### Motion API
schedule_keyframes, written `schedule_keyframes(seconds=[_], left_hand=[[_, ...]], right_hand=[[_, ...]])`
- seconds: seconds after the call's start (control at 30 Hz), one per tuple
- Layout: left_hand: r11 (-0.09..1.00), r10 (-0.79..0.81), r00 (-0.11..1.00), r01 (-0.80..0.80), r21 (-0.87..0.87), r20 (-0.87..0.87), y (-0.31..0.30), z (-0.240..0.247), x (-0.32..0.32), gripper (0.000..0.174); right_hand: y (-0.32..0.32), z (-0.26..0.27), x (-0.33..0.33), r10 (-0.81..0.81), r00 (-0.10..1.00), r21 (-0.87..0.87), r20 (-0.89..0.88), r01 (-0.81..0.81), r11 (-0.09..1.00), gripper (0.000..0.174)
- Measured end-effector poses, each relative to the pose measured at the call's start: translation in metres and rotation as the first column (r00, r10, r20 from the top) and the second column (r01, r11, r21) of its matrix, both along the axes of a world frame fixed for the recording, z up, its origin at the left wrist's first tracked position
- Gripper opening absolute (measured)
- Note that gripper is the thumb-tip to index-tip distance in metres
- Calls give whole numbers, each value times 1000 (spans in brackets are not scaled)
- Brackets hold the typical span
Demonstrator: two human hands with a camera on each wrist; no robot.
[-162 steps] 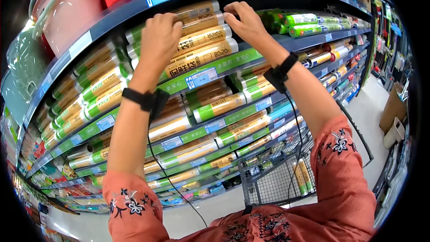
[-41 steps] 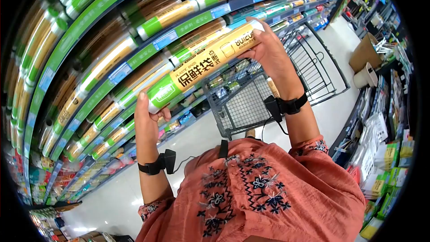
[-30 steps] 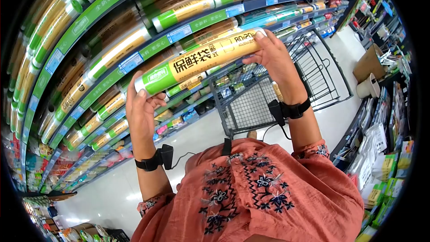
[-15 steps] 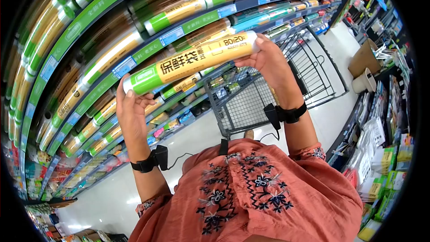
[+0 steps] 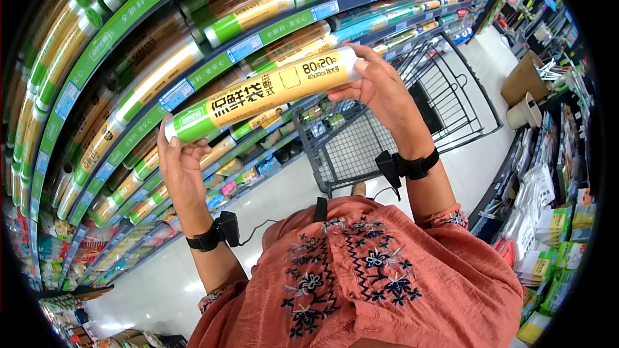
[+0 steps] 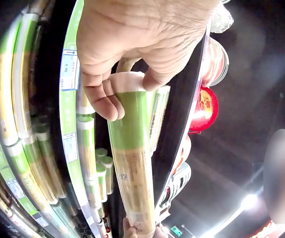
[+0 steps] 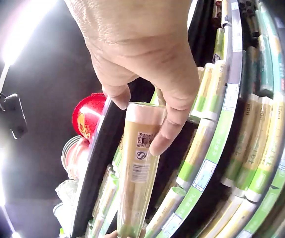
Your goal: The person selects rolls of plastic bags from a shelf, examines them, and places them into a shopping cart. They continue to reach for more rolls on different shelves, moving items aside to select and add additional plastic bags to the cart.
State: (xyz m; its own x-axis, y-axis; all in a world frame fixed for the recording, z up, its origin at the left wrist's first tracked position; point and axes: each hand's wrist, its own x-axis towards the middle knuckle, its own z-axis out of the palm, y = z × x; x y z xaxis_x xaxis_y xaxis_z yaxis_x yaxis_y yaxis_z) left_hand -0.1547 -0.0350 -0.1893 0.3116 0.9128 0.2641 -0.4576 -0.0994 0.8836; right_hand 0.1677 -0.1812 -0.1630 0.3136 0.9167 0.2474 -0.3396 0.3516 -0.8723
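A long roll of plastic bags (image 5: 261, 95), green at its left end and yellow along the rest, is held up tilted before the shelves, label facing the person. My left hand (image 5: 182, 169) grips its green end between thumb and fingers; in the left wrist view the left hand (image 6: 137, 39) curls round the white rim of the roll (image 6: 132, 163). At the higher yellow end, my right hand (image 5: 385, 93) pinches the roll. The right wrist view shows the right hand's (image 7: 142, 54) thumb and fingers about that end of the roll (image 7: 138, 168), beside a printed code.
Curved shelves with similar rolls (image 5: 158, 84) and price tags fill the left and top. A wire shopping cart (image 5: 351, 154) stands beyond the right forearm. On the right are a cardboard box (image 5: 523, 77) and hanging packaged goods (image 5: 538, 200).
Earlier both hands were up at a higher shelf of rolls; now they hold one roll lower down. Over the last second the roll and hands have shifted slightly left.
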Motion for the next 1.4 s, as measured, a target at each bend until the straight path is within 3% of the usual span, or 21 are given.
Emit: schedule_keyframes(seconds=[0.27, 0.5, 0.77, 0.97, 1.1, 1.27, 1.4], left_hand=[[1000, 22, 1000, -22, -2, -2, -3, 1, -5, 54], [998, -61, 997, 61, -18, -47, -3, 1, -8, 57], [999, -50, 996, 49, -20, -78, -5, 1, -9, 50], [999, 3, 994, -8, -46, -112, -7, 0, -2, 47], [999, 23, 988, -30, -39, -151, -9, 3, 0, 47], [997, -39, 996, 34, -65, -81, -9, 4, 3, 49], [996, -80, 995, 78, -33, -68, -9, 1, 0, 51]], right_hand=[[4, -6, -1, -19, 1000, -37, 16, 20, 999, 53], [1, -13, 6, -85, 996, -105, 24, 87, 991, 50], [-5, -17, 9, -143, 988, -210, 61, 153, 966, 46], [-6, -21, 5, -168, 986, -88, 10, 168, 982, 47], [-11, -17, 6, -162, 986, -114, 39, 166, 980, 48], [-19, -22, 15, -128, 988, -175, 81, 141, 974, 49], [-24, -19, 8, -188, 975, -197, 116, 208, 958, 48]])
